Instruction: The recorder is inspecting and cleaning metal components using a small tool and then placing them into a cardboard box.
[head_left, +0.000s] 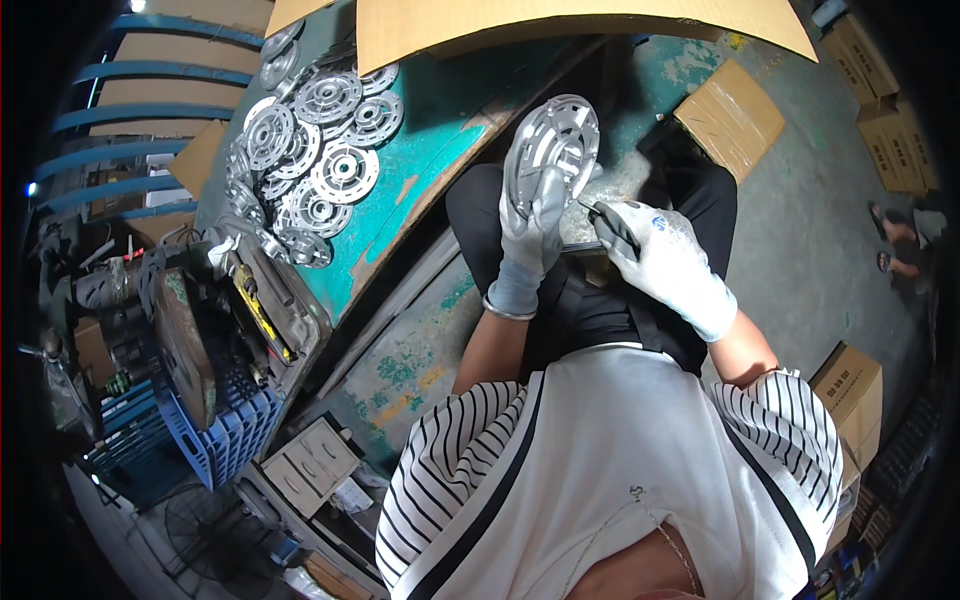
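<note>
My left hand (530, 228), in a white glove, is closed on the lower edge of a round silvery metal disc (562, 125) with cut-out slots, held up tilted above my lap. My right hand (668, 252), also gloved, grips a dark-handled hand tool (616, 232). Its thin tip points toward the disc's lower right edge; whether it touches the metal I cannot tell. To the left, several similar metal discs (345, 170) lie in an overlapping pile on a green worktable (375, 240).
A cardboard sheet (600, 22) spans the far edge. A cardboard box (730, 118) stands beyond my knees. At the left are a blue plastic crate (215, 440) and machinery (185, 335). Another person's legs (900, 250) show at the right, near stacked cartons (890, 140).
</note>
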